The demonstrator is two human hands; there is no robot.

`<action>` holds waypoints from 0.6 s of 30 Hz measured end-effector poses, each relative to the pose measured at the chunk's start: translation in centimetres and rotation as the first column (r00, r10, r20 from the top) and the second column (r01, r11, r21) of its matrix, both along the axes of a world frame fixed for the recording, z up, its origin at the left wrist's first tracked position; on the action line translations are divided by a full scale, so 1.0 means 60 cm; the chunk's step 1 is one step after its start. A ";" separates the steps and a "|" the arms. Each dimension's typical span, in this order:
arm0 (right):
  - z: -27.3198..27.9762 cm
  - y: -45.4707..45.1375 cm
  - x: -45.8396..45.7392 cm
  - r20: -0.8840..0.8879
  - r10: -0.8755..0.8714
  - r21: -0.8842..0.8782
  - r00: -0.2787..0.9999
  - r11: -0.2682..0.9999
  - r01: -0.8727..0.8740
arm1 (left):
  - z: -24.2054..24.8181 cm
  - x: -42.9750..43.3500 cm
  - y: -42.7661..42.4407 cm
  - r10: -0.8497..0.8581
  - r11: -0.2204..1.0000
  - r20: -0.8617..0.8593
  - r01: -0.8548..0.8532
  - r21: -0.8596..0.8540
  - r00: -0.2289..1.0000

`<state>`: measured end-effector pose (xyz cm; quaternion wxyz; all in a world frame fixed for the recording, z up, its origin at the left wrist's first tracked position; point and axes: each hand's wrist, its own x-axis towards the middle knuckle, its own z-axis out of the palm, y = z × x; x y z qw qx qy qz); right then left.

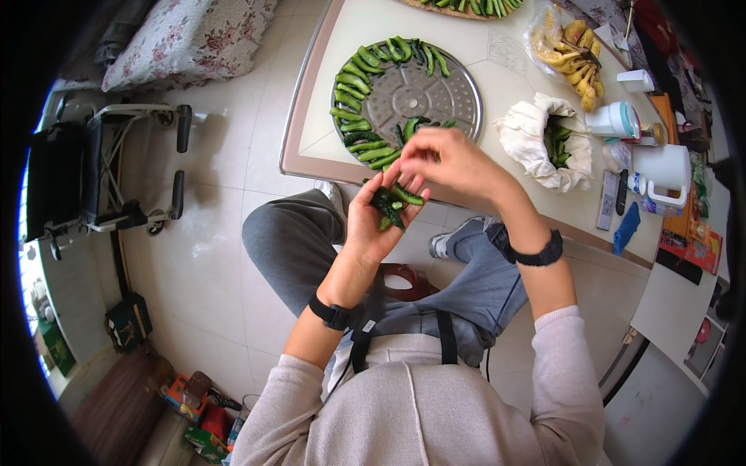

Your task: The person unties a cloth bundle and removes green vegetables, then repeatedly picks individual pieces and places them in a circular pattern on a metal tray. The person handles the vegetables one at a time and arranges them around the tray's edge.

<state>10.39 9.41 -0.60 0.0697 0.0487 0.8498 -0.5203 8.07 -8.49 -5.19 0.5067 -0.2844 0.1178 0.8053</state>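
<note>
My left hand [379, 218] is palm up beyond the table's near edge and holds several cucumber strips [389, 208]. Just above its fingertips, over the near rim of the round perforated metal tray [411, 99], is my right hand [437, 157], its fingers bent; whether a strip is between them is hidden. Green cucumber strips [352, 90] lie side by side around the left, top and near parts of the tray. To the right stands a white cloth bag [524, 131], its mouth open on more green strips [558, 143].
A woven tray [460, 9] of strips is at the table's far edge. Bananas [577, 58] in a plastic bag, a cup [609, 119], a white pitcher [661, 166] and a blue cloth [626, 230] lie to the right. A folded wheelchair [105, 169] stands at left.
</note>
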 end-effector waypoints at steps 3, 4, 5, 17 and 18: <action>0.007 -0.027 0.032 0.042 0.041 0.108 0.998 0.993 -0.046 | -0.001 -0.003 -0.003 -0.041 0.999 -0.071 0.042 0.005 0.997; 0.005 -0.038 0.039 0.003 0.041 0.203 0.999 0.978 -0.041 | -0.001 -0.002 -0.002 -0.034 0.999 -0.070 0.036 0.037 0.997; 0.002 -0.042 0.043 -0.015 0.056 0.222 0.998 0.974 -0.051 | -0.001 0.000 -0.003 -0.047 0.998 -0.097 0.050 0.028 0.994; -0.039 0.023 0.004 0.010 -0.242 -0.002 0.970 0.970 0.242 | -0.016 0.024 -0.026 -0.187 0.976 -0.083 0.175 -0.126 0.979; -0.046 0.020 -0.010 0.011 -0.241 0.016 0.970 0.970 0.241 | -0.017 0.024 -0.027 -0.191 0.977 -0.082 0.182 -0.111 0.978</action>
